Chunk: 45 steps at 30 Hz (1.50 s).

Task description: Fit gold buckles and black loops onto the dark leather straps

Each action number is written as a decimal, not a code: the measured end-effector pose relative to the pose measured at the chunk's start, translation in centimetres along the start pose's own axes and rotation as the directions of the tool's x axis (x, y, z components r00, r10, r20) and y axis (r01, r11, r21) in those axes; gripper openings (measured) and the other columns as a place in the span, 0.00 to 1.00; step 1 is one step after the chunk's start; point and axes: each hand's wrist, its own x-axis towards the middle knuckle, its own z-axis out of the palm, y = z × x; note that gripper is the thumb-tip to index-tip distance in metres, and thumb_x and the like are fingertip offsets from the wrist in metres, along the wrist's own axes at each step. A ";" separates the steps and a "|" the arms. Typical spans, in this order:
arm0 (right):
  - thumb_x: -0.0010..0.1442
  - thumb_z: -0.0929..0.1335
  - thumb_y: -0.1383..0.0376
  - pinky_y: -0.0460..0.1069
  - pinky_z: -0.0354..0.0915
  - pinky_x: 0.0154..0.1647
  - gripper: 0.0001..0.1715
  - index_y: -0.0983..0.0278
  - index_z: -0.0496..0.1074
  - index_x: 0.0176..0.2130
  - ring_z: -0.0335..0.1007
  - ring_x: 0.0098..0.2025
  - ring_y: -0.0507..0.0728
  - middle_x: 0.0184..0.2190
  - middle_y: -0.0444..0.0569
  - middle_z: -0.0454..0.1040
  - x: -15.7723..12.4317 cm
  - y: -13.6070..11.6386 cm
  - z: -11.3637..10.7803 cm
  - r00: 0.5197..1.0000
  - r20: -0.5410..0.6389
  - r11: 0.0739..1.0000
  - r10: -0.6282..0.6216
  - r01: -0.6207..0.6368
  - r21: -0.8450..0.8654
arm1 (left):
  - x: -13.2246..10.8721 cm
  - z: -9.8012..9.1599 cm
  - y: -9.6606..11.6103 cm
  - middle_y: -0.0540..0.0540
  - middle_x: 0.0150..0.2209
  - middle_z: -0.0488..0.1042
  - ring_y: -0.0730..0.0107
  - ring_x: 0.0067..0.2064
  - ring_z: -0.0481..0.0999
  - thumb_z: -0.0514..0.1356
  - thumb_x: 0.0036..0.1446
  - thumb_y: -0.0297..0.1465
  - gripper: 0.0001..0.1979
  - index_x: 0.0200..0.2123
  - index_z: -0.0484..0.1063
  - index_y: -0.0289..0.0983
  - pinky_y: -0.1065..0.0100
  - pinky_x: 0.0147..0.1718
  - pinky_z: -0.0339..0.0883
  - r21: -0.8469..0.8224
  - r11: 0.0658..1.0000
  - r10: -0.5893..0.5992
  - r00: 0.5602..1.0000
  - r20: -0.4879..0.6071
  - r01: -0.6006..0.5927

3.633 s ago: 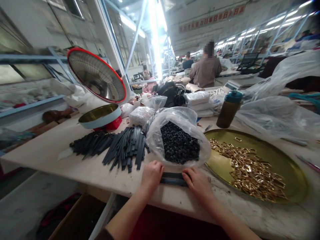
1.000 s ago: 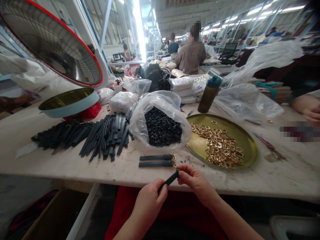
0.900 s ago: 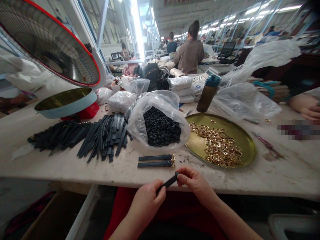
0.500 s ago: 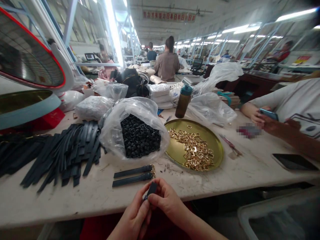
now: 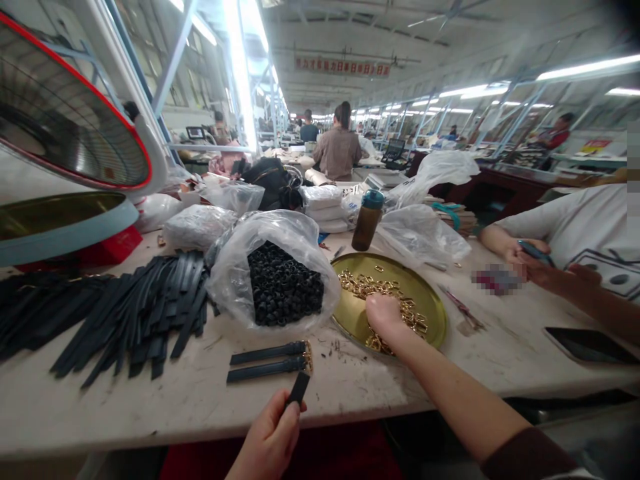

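Near the table's front edge, my left hand is closed round a black strap, whose end sticks up past the thumb. My right hand reaches into the gold round tray, among a heap of gold buckles; its fingertips are hidden, so their grip does not show. Two black straps with buckles lie side by side just beyond my left hand. Left of the tray stands an open plastic bag full of small black loops.
A pile of black straps covers the left of the table, beneath a red-rimmed fan. Behind the tray stands a brown bottle. Scissors and a dark tablet lie to the right, where another person holds a phone.
My right hand has left the strap and moved forward and right into the tray of buckles. The left hand keeps the strap, now lower and slightly left. The view has tilted up a little.
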 end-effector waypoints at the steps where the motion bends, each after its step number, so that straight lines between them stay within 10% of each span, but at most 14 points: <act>1: 0.60 0.65 0.61 0.54 0.66 0.40 0.12 0.69 0.69 0.37 0.69 0.38 0.54 0.36 0.49 0.72 -0.1 -0.2 -0.2 1.000 0.000 1.000 -0.007 0.007 -0.005 | -0.4 0.0 0.2 0.61 0.15 0.48 0.81 0.15 0.46 0.55 0.47 0.49 0.19 0.28 0.62 0.38 0.76 0.15 0.39 0.025 1.000 0.004 1.000 0.021 -0.004; 9: 0.58 0.61 0.69 0.47 0.60 0.34 0.07 0.67 0.68 0.34 0.68 0.33 0.55 0.31 0.52 0.73 -6.5 -3.0 -3.8 0.921 -0.038 0.899 -0.388 0.387 0.207 | -2.4 -0.6 3.0 0.55 0.20 0.59 0.76 0.21 0.57 0.50 0.56 0.41 0.14 0.34 0.66 0.36 0.74 0.20 0.51 0.388 0.897 0.221 0.975 0.027 -0.214; 15: 0.55 0.60 0.73 0.46 0.60 0.32 0.10 0.62 0.68 0.33 0.66 0.32 0.53 0.30 0.46 0.72 -14.0 -7.1 -5.2 0.697 -0.150 0.474 -0.701 0.613 0.633 | -2.5 0.1 4.9 0.50 0.28 0.69 0.70 0.31 0.65 0.53 0.56 0.36 0.10 0.34 0.68 0.35 0.72 0.31 0.58 0.463 0.822 0.362 0.932 0.024 -0.331; 20: 0.54 0.61 0.71 0.48 0.62 0.34 0.11 0.64 0.67 0.39 0.65 0.33 0.54 0.33 0.48 0.71 -15.6 -8.3 -4.7 0.781 -0.072 0.289 -0.620 0.313 0.905 | -2.4 -0.1 4.5 0.51 0.27 0.69 0.71 0.31 0.66 0.54 0.54 0.35 0.09 0.31 0.68 0.35 0.72 0.32 0.60 0.397 0.865 0.345 0.938 -0.025 -0.307; 24: 0.53 0.65 0.67 0.48 0.64 0.34 0.27 0.61 0.57 0.53 0.66 0.33 0.52 0.34 0.45 0.69 -16.0 -8.7 -2.7 0.714 0.085 0.020 -0.695 -0.098 0.995 | -1.9 -0.4 3.6 0.52 0.25 0.69 0.72 0.29 0.67 0.55 0.54 0.36 0.10 0.31 0.68 0.35 0.73 0.28 0.60 0.327 0.909 0.304 0.948 -0.097 -0.258; 31: 0.52 0.69 0.57 0.47 0.61 0.31 0.14 0.64 0.72 0.36 0.64 0.29 0.52 0.27 0.44 0.71 -15.1 -8.4 0.3 0.863 0.109 0.014 -0.493 -0.117 0.993 | -1.1 -0.9 2.4 0.57 0.17 0.59 0.78 0.19 0.58 0.52 0.55 0.38 0.12 0.33 0.66 0.35 0.75 0.18 0.52 0.281 0.948 0.152 0.988 0.014 -0.150; 37: 0.44 0.74 0.57 0.45 0.61 0.30 0.18 0.63 0.71 0.34 0.63 0.25 0.48 0.26 0.41 0.70 -15.1 -8.6 0.7 0.860 0.379 -0.287 -0.341 -0.479 0.829 | -1.4 -1.9 1.2 0.58 0.16 0.57 0.80 0.16 0.53 0.48 0.58 0.42 0.15 0.30 0.64 0.36 0.75 0.16 0.48 0.330 0.940 0.094 0.996 0.004 -0.090; 45: 0.45 0.72 0.50 0.47 0.60 0.29 0.23 0.65 0.68 0.34 0.62 0.25 0.50 0.23 0.42 0.68 -16.2 -9.5 0.8 0.867 0.321 -0.138 -0.382 -0.397 0.907 | -0.1 -1.4 2.3 0.49 0.28 0.70 0.70 0.31 0.66 0.54 0.53 0.36 0.12 0.35 0.70 0.33 0.72 0.30 0.60 0.374 0.915 0.169 0.986 -0.010 -0.153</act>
